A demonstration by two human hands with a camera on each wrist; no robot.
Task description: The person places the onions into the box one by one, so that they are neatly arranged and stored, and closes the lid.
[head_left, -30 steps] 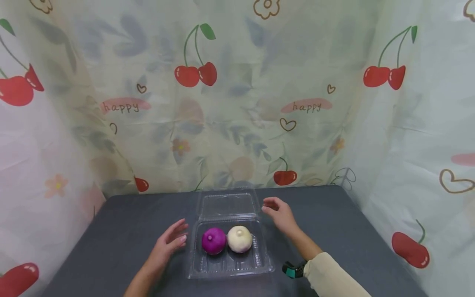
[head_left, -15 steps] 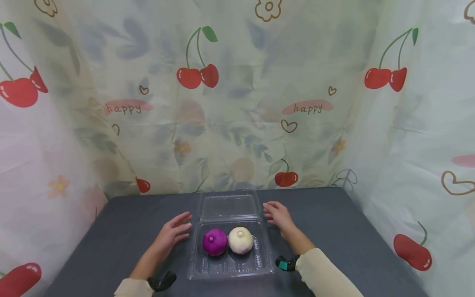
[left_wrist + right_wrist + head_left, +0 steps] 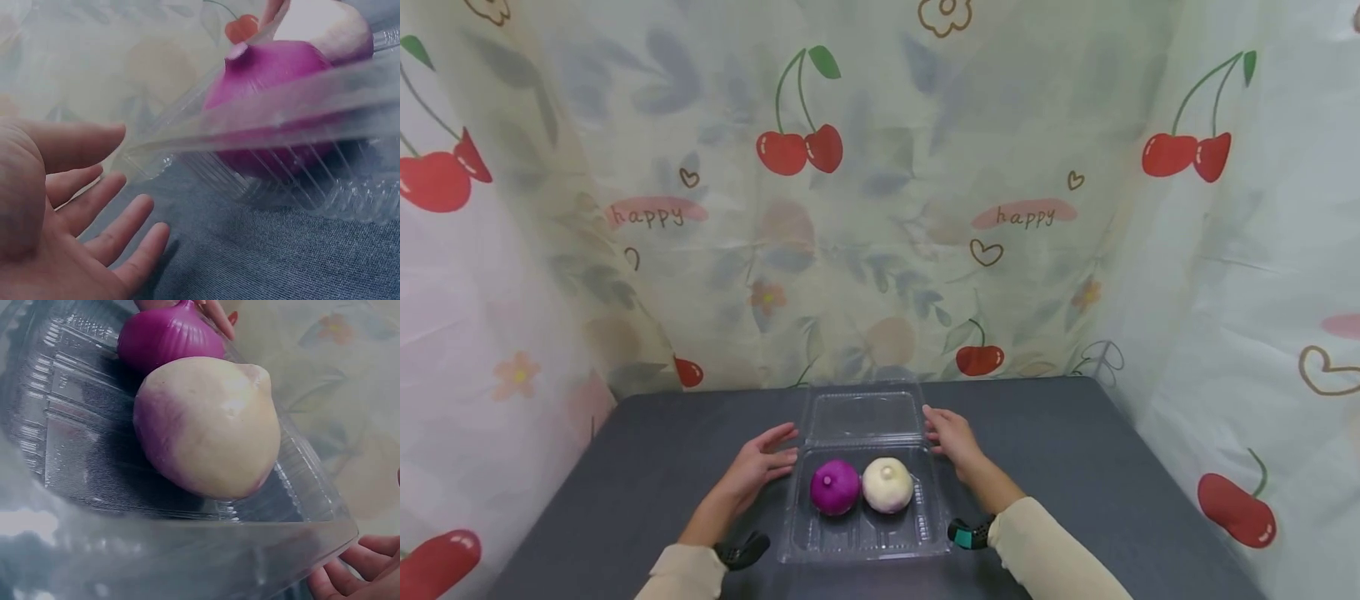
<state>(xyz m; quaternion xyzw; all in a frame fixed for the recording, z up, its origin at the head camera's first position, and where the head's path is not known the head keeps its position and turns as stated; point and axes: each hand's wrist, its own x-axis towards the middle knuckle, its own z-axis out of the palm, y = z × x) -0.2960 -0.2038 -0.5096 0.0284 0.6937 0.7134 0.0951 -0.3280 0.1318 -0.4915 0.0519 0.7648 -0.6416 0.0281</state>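
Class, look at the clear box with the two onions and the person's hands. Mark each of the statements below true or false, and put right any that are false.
1. The clear plastic box has its lid open. True.
2. The purple onion lies right of the white onion. False: it lies to its left.
3. The left hand grips the purple onion. False: it is open beside the box.
4. The right hand is at the box's right side. True.
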